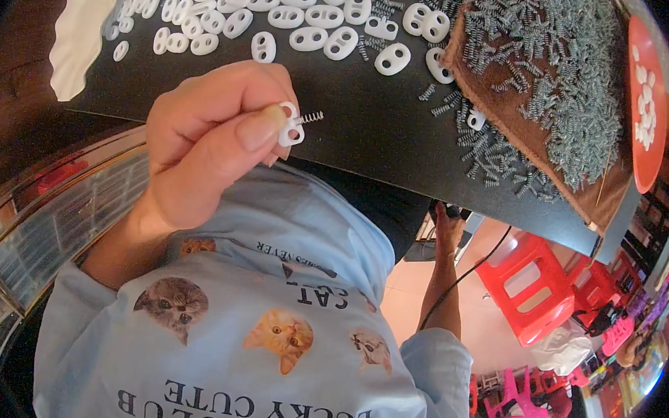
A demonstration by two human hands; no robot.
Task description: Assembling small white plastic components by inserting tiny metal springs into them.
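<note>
Raised in front of my shirt, my left hand (215,133) pinches a small white plastic two-hole cord lock piece (291,133) between thumb and fingers. A thin metal spring (310,118) sticks out from its side, pointing right. My right hand (448,227) is low beside the table's near edge, with its fingers closed around something small and dark that I cannot make out. Beyond my left hand, many white oval two-hole pieces (310,39) lie on the black table (356,136). A large heap of small springs (549,76) covers a brown cloth (507,116) at right.
A red tray (643,159) with white pieces is at the far right, and a white wavy-edged dish (81,32) at the far left. Loose springs (496,155) lie near the table's edge. Red plastic stools (528,291) stand on the floor; a black cable (467,276) hangs near my right arm.
</note>
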